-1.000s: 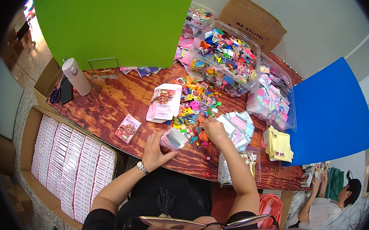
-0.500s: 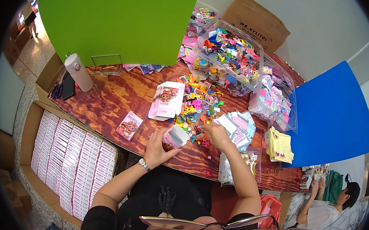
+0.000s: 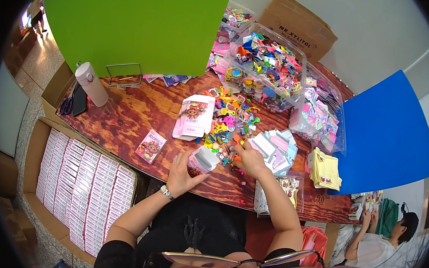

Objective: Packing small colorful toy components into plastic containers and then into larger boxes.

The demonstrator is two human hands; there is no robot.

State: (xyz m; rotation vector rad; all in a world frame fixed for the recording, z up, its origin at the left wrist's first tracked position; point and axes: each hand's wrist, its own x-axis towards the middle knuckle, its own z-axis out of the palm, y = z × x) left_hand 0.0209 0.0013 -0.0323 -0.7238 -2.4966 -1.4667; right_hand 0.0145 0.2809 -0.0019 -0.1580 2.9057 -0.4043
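My left hand (image 3: 181, 175) is wrapped round a small pink cardboard box (image 3: 203, 162), whose open top tilts toward the right. My right hand (image 3: 250, 160) is at the near right edge of a heap of small colourful plastic toys (image 3: 229, 117), fingers drawn together; what they pinch, if anything, is hidden. Just beyond the box lies a stack of flattened pink cartons (image 3: 196, 115). A closed pink box (image 3: 150, 146) lies on the wood-grain table to the left. Pale folded cards (image 3: 275, 147) are spread beyond my right wrist.
Clear tubs of toys (image 3: 269, 63) and packets (image 3: 320, 111) stand at the back right. A bottle (image 3: 92, 84) and phone (image 3: 79, 99) are far left. A carton of pink boxes (image 3: 83, 189) sits below left. Yellow packets (image 3: 325, 170) and a small bin (image 3: 265, 200) are right. Another person (image 3: 381, 240) sits lower right.
My right hand has shifted slightly at the edge of the toy heap. My left hand and the open box stay almost where they were.
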